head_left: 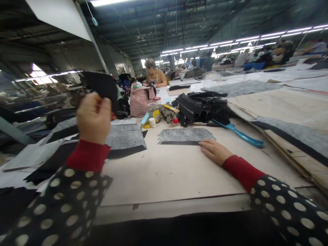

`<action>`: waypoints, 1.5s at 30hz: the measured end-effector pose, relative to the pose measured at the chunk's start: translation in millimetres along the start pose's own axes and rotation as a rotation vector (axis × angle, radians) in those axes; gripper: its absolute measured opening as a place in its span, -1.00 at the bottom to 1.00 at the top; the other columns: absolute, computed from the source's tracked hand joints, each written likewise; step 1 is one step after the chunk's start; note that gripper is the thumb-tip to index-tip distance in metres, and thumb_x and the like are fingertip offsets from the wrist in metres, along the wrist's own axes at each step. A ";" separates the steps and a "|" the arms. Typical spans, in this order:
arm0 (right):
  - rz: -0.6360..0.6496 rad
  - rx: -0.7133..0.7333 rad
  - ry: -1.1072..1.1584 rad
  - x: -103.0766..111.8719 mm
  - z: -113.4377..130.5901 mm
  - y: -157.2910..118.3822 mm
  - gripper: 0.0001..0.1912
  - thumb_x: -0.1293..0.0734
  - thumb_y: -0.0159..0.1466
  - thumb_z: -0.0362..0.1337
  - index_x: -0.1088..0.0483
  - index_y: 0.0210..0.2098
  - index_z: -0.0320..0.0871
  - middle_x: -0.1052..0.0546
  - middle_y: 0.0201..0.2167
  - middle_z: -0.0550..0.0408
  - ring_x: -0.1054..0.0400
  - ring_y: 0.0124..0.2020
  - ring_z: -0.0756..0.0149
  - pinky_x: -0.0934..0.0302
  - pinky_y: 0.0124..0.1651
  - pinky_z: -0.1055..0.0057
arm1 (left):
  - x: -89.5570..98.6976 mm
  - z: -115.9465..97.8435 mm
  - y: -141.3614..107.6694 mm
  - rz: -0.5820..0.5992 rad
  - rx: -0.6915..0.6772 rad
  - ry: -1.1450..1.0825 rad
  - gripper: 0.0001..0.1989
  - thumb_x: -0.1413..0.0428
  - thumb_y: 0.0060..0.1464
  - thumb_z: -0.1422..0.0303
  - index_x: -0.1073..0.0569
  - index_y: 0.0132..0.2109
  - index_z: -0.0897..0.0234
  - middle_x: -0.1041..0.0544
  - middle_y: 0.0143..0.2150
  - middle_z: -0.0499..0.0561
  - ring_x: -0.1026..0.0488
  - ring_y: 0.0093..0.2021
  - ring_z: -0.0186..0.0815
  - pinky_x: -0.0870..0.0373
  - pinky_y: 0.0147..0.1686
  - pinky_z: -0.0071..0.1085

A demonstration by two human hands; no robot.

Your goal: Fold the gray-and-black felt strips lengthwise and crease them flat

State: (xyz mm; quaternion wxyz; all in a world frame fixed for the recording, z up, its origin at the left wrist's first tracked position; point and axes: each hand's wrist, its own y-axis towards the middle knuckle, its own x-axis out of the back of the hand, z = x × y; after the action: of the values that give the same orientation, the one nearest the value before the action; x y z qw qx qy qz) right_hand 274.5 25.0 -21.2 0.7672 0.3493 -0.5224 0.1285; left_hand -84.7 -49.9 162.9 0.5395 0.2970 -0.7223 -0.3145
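Raised on the left, my left hand point(93, 118) pinches a black fabric piece point(104, 85), which hangs up and behind the fingers. My right hand point(214, 152) lies palm down with its fingers stretched out, the tips touching the right end of a grey fabric piece with a black edge point(186, 135). This piece is flat on the pale work board point(164, 177). Left of it lies another grey piece with a black border point(125, 138), partly behind my left wrist.
Behind the pieces are a glass jar point(154, 112), a small white bottle point(152, 123), a pile of black fabric strips point(197, 106) and a pink bag point(140, 100). A blue-handled tool point(243, 135) lies at the right. Across the table a person point(155, 75) sits.
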 end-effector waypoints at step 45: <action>0.396 0.312 0.047 65.6 116.9 39.6 -0.74 -0.13 0.18 -0.23 -0.42 -0.28 -0.10 -0.41 -0.33 0.00 -0.27 -0.30 0.27 -0.16 -0.24 0.35 | -92.7 45.0 -86.7 0.973 -0.133 0.398 -0.73 0.16 0.01 0.56 -0.39 -0.21 0.36 -0.40 -0.19 0.17 -0.38 -0.19 -0.20 -0.29 -0.20 -0.32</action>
State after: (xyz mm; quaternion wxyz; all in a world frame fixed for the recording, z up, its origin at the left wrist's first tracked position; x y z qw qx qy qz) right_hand 196.6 -35.7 77.8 0.6757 0.3514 -0.5366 0.3633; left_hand -98.1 -26.9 30.8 0.7675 -0.0535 -0.6388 -0.0105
